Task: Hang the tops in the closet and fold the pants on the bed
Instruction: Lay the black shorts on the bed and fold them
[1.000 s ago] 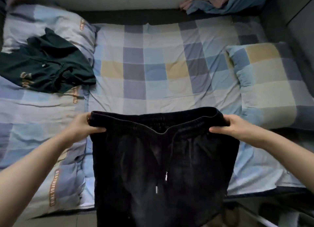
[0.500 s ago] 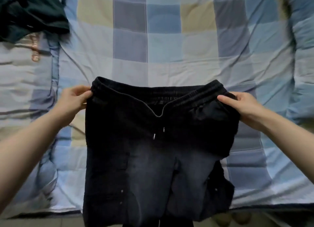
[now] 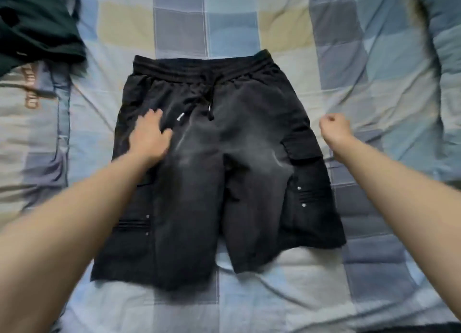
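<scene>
Your left hand (image 3: pixel 149 135) lies palm down, fingers straight and slightly spread, thumb angled out to the right. The wrist is level and the bare forearm runs back toward the lower left corner, stretched nearly straight. Your right hand (image 3: pixel 333 128) is curled into a loose fist, knuckles turned up and away from you, nothing between the fingers. Its wrist bends slightly inward, and the bare forearm reaches back to the lower right edge. Both arms extend forward, well apart, the left reaching a little less far up than the right.
</scene>
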{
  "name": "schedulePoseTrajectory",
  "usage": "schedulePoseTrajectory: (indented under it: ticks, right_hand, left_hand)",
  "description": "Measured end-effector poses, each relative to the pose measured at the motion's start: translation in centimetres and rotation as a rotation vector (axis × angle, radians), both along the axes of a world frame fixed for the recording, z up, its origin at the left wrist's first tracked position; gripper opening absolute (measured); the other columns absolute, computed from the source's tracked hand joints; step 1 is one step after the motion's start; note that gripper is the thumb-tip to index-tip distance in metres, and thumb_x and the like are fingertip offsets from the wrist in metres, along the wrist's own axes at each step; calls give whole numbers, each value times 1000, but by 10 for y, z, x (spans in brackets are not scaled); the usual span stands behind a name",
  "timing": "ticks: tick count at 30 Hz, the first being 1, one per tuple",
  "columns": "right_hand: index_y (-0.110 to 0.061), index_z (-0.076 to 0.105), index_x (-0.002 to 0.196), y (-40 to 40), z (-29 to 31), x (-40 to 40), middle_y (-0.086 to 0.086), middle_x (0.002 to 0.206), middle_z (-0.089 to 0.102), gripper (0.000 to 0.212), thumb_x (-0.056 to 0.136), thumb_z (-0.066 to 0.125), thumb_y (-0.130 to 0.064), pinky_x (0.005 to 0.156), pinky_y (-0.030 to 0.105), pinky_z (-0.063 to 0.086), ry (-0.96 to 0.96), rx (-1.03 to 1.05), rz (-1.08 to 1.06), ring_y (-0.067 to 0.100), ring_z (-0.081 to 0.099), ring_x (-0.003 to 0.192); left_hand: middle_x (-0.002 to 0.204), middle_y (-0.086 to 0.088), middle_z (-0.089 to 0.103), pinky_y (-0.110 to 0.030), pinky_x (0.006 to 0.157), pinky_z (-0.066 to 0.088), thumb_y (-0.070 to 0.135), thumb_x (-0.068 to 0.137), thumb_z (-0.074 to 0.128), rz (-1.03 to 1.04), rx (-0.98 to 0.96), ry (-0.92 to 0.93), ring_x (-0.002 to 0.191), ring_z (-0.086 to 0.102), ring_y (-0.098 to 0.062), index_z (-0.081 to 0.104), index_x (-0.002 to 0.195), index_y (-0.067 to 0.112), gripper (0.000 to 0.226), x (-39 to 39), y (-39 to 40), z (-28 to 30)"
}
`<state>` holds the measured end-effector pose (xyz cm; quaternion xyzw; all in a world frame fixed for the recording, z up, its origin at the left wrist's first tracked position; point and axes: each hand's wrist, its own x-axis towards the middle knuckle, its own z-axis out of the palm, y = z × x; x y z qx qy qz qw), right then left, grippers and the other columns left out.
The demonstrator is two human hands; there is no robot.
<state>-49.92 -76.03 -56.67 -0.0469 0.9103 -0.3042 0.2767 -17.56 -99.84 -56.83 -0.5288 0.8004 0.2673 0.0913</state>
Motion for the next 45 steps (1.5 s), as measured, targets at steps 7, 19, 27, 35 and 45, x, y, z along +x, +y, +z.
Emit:
schedulePoseTrajectory:
  ticks: [7, 19, 27, 35, 45]
  right_hand:
    - [-2, 53, 118, 162, -39, 85, 17, 116, 61, 44, 94, 55, -39, 90, 35, 41, -233, 179, 33, 27, 56, 107]
    - [-7, 70, 94, 241, -5, 81, 3, 88, 75, 31, 93, 58, -36, 61, 28, 56, -486, -115, -189, 18, 70, 73]
    - [-13, 50, 74, 244, 6, 68, 7, 72, 54, 27, 99, 47, -21, 50, 20, 44, -539, -102, -131, 12, 53, 59]
    - [-14, 57, 78, 264, 13, 52, 2, 65, 55, 20, 96, 54, -22, 48, 17, 43, -615, -297, -59, 4, 52, 55]
    - [9, 58, 109, 269, -6, 75, 20, 95, 60, 18, 92, 54, 3, 55, 29, 58, -407, 114, -44, 29, 57, 70]
  left_hand:
    - [162, 10, -16, -64, 115, 10, 54, 99, 30, -242, 92, -318, 150, -12, -23, -1, 155, 33, 67, 87, 175, -49]
    - [162, -14, 2, -60, 110, 23, 33, 80, 65, -250, 29, -459, 146, 9, -41, 3, 155, 12, 101, 77, 266, -15]
    - [119, -12, 59, -39, 93, 47, 47, 84, 69, 406, 523, -151, 113, 56, -30, 52, 117, 4, 56, -5, 339, -25]
    - [74, -3, 58, -27, 68, 44, 13, 90, 66, 325, 648, 38, 77, 57, -21, 56, 73, 15, 20, 6, 339, -27]
    - [85, -8, 58, -33, 72, 43, 14, 89, 55, -38, 524, -392, 86, 58, -28, 39, 71, 16, 24, 46, 323, 0]
